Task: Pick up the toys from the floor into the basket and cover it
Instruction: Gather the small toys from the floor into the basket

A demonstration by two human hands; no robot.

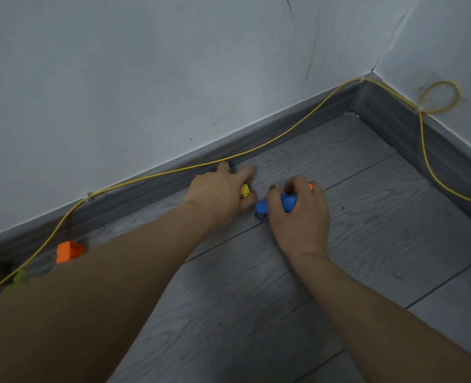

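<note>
The grey plank floor [256, 313] runs into a corner where two skirting boards [284, 125] meet, with a yellow cable [173, 172] strung along them, and most of the near floor lies bare. The left hand [220, 194] is curled around a small yellow toy [244, 191] close to the skirting, while the right hand [297, 214] is closed on a blue toy [273, 204] with a bit of orange showing past its fingers [292, 183]. An orange block [68, 251] and a blurred green toy [17, 280] lie against the wall edge far left; no basket shows.
</note>
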